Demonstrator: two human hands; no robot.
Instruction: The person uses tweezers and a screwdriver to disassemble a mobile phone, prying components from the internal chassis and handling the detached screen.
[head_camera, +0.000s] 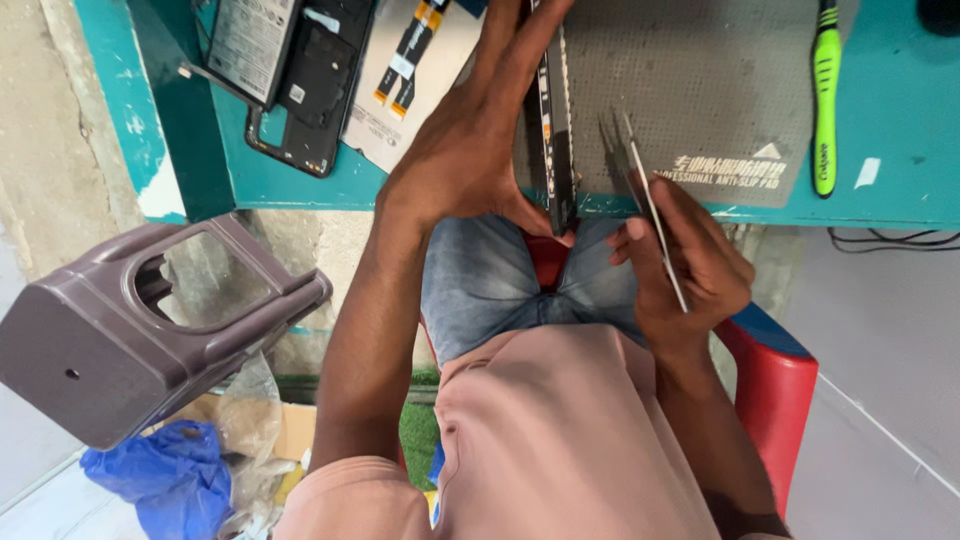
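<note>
My left hand (470, 140) grips a dark smartphone (556, 120) held on edge over the front of the teal workbench, thumb under its lower end. My right hand (690, 265) holds a thin flat metal prying blade (650, 200) between fingers and thumb, its tip pointing up beside the phone's right side, a small gap between them. Both hands sit above my lap, over the grey anti-slip mat (700, 90).
An opened phone with its back removed (300, 90) and a battery lie at the left of the teal bench (900, 130), next to a white sheet with flex parts (410, 60). A green toothbrush (825, 95) lies right. A purple plastic stool (130, 330) is tipped at left; red chair (775, 390) beneath me.
</note>
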